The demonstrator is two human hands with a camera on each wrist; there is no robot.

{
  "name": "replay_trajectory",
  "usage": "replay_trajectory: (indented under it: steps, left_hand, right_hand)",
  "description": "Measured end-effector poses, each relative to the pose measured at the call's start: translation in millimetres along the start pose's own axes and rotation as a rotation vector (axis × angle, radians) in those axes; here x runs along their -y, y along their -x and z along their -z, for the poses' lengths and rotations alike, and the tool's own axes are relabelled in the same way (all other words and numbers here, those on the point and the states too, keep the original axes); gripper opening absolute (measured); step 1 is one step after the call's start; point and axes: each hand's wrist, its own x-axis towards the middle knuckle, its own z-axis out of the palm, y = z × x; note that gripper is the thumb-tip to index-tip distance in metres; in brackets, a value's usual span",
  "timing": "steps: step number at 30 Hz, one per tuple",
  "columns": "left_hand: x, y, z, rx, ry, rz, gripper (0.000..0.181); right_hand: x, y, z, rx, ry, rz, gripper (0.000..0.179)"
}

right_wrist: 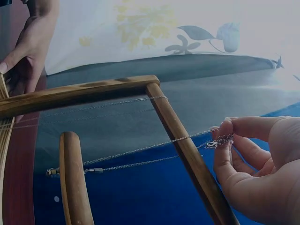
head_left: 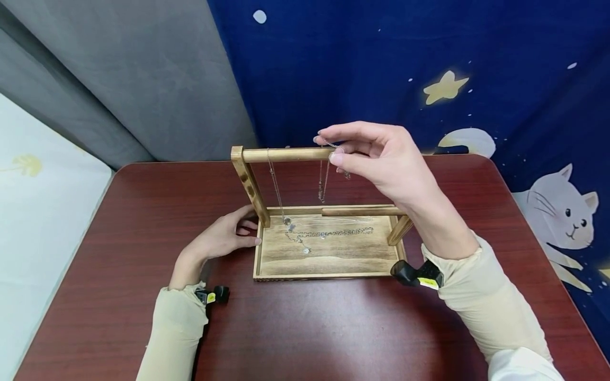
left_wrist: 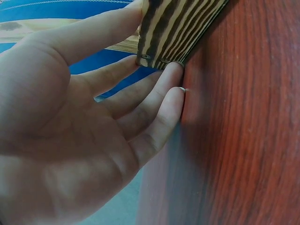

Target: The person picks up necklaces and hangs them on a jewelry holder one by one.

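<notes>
A wooden jewelry stand [head_left: 286,155] has a high crossbar, a shorter, lower bar [head_left: 357,211] and a tray base [head_left: 329,275]. My left hand [head_left: 216,235] grips the tray's left end by the post, thumb on the near side and fingers behind. Above the high bar, my right hand [head_left: 383,153] pinches a thin silver necklace [right_wrist: 140,151] near its end, between thumb and fingertips. Its chain passes over the bar and hangs down behind the hand. Another necklace [head_left: 276,186] with a round pendant hangs near the bar's left end. Inside the tray lie silver chains [head_left: 338,233].
The stand sits on a reddish-brown table [head_left: 305,328] near its back edge. Behind it hang a grey curtain [head_left: 157,69] and a blue curtain [head_left: 357,69] with stars and a cat.
</notes>
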Motion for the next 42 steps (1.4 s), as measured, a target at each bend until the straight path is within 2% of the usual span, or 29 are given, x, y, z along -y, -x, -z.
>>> replay_trajectory:
  steps: [7,18,23,42]
  left_hand:
    - [-1.8,1.0,0.1,0.009,0.004,0.005,0.078]
    - [-3.9,0.8,-0.1,0.01,0.003,0.004,0.078]
    - [-3.3,0.7,0.3,0.012,0.006,-0.004,0.077]
    - [-1.3,0.6,0.0,0.001,0.006,0.002,0.078]
  right_hand:
    - [-0.4,-3.2,-9.5,0.029,-0.016,-0.026,0.029]
    - [-2.2,-6.8,-23.4,0.102,-0.052,-0.007,0.032]
    - [-4.0,-5.4,-26.7,0.135,-0.104,-0.022,0.033]
    - [-15.1,-0.2,-38.2,0.201,-0.139,-0.075,0.036]
